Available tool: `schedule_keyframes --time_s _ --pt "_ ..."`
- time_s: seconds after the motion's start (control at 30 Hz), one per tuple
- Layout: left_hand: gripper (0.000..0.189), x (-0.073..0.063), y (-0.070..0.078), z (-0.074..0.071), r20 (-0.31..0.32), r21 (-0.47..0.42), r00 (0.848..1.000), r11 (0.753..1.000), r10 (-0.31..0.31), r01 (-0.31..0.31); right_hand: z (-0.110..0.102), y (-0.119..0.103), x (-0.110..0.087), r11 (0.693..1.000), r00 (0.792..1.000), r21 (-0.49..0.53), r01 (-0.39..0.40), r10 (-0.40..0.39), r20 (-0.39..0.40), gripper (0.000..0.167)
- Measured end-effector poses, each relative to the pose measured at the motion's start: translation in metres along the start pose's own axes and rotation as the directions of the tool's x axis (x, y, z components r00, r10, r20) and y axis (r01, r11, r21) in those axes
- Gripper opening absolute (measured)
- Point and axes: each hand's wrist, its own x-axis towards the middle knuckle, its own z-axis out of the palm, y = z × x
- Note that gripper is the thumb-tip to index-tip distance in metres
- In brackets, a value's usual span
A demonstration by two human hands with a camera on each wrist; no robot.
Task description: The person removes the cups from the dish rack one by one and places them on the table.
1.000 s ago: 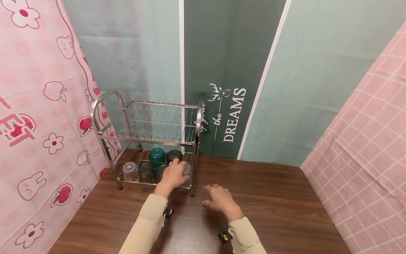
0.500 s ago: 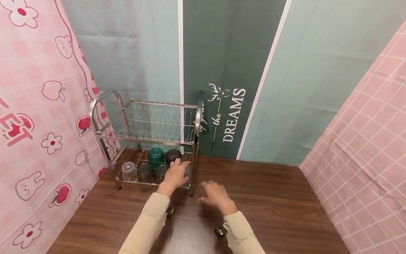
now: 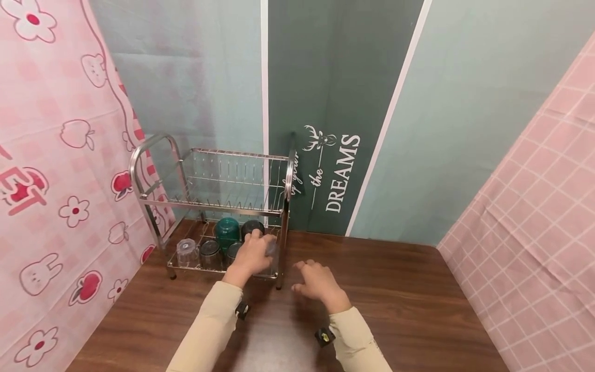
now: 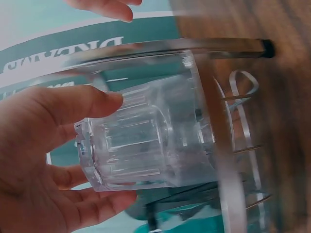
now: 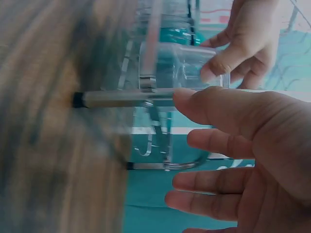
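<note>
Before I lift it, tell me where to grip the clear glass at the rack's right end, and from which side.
Pinch opposite sides of the clear glass near its raised base, coming from the open front. It seems to stand mouth-down, and the upper shelf probably blocks a straight-down reach.

"What does the rack (image 3: pixel 211 207) left of centre look made of?"
"Shiny metal, smooth and polished. The clear cup (image 4: pixel 141 138) mid-frame in the left wrist view is glossy and ribbed, whether glass or plastic cannot be told."
"And the tabletop (image 3: pixel 409 299) below?"
"Wood-grained, faintly glossy. The 2 sleeves (image 3: pixel 209 323) at bottom centre are matt cloth, like the backdrop (image 3: pixel 465 113) upper right."
</note>
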Motion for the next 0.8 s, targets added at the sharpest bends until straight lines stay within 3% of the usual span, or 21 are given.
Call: schedule_keyframes --time_s 0.2,0.37,0.8 --pt "0.05 0.001 0.003 -0.013 -0.041 -0.007 0.999 1.0 -0.009 0.009 -0.014 -0.001 0.002 1.0 1.0 0.021 -0.003 0.003 -0.012 0.051" --pt "0.05 -0.001 0.004 -0.015 -0.031 -0.009 0.999 1.0 -0.024 0.024 -0.016 -0.003 0.001 1.0 1.0 0.026 0.0 0.0 -0.006 0.051" --pt "0.049 -0.024 0.011 -0.02 -0.144 -0.059 0.989 0.998 -0.042 0.034 -0.015 0.0 -0.014 0.996 0.999 0.088 0.018 -0.014 -0.047 0.054"
